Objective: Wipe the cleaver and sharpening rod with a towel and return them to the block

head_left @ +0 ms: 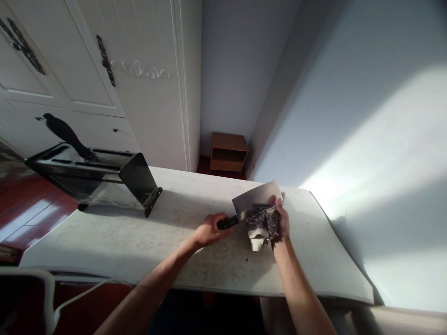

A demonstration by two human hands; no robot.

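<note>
My left hand (209, 230) is closed around the black handle of a cleaver (256, 197), above the middle of the table. The broad metal blade points to the right, its face tilted toward me. A crumpled dark grey and white cloth (261, 223) lies against the lower part of the blade. My right hand (283, 221) grips this cloth from the right side, with its fingers up near the blade's far end. Part of the right hand's fingers is hidden by cloth and blade.
On the left of the pale table (181, 200) stands a black knife block (94, 172) with clear sides and one black-handled knife in it. White cabinets (146, 111) rise behind. A small brown nightstand (228, 151) stands beyond the table, and a wall (366, 139) runs along the right.
</note>
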